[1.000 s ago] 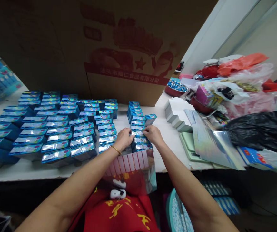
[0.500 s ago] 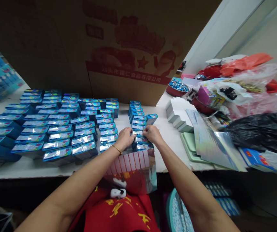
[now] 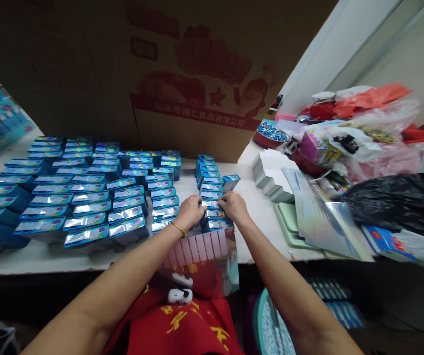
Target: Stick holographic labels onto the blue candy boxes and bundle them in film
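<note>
A short column of small blue boxes (image 3: 210,181) stands on edge in front of me, their narrow shiny sides facing up. My left hand (image 3: 190,215) is at the left end of one box (image 3: 212,203) in this column, thumb and fingers pinched together. At the same box's right end, my right hand (image 3: 234,207) has its fingertips closed against the edge. Whether a thin strip lies under the fingertips cannot be made out. Below my wrists, a glossy sheet with a row of pale pink strips (image 3: 205,246) lies over the table edge and my lap.
Many more blue boxes (image 3: 86,197) stand in rows on the left. A large cardboard carton (image 3: 193,133) rises behind them. To the right are white cartons (image 3: 273,170), a green tray (image 3: 288,224), shiny sheets (image 3: 311,217) and plastic bags. A teal tub (image 3: 261,315) sits below.
Both hands stay at the same box with barely any finger movement. The whole view has shifted very slightly.
</note>
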`<action>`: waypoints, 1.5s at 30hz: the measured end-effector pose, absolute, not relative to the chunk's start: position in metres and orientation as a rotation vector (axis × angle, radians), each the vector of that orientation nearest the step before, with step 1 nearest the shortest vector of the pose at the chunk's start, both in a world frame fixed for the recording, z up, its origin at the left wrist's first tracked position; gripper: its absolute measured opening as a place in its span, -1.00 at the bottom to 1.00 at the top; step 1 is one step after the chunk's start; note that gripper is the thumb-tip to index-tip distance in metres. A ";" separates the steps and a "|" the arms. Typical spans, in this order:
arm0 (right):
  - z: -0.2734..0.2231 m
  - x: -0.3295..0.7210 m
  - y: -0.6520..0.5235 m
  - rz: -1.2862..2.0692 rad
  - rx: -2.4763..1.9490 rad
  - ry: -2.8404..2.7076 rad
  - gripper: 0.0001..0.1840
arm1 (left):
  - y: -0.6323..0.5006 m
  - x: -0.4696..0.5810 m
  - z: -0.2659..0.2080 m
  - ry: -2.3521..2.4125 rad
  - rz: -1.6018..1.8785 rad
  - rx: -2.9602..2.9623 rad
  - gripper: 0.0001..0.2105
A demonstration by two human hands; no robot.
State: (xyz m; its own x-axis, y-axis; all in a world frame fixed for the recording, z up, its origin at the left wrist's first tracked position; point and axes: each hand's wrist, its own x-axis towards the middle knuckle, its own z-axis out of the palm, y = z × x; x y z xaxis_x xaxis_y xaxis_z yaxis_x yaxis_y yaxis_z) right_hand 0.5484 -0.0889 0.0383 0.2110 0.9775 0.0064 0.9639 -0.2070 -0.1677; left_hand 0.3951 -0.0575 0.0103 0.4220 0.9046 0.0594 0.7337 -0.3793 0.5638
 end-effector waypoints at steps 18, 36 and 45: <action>0.030 0.557 -0.086 0.506 -2.137 -1.660 -0.84 | -0.059 0.394 0.008 1.366 0.536 2.251 -0.81; 0.028 0.547 -0.082 0.304 -2.307 -1.747 -0.83 | -0.059 0.396 0.008 1.382 0.517 2.252 -0.82; 0.024 0.553 -0.085 0.435 -2.144 -1.707 -0.89 | -0.060 0.394 0.007 1.358 0.535 2.251 -0.82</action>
State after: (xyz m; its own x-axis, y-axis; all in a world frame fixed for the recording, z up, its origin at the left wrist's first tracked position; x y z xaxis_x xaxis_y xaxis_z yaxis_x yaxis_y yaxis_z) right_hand 0.5531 -0.0846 0.0245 0.2210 0.9752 -0.0132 0.8627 -0.2018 -0.4637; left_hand 0.3943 -0.0596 0.0067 0.4388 0.8938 0.0929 0.7171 -0.4106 0.5632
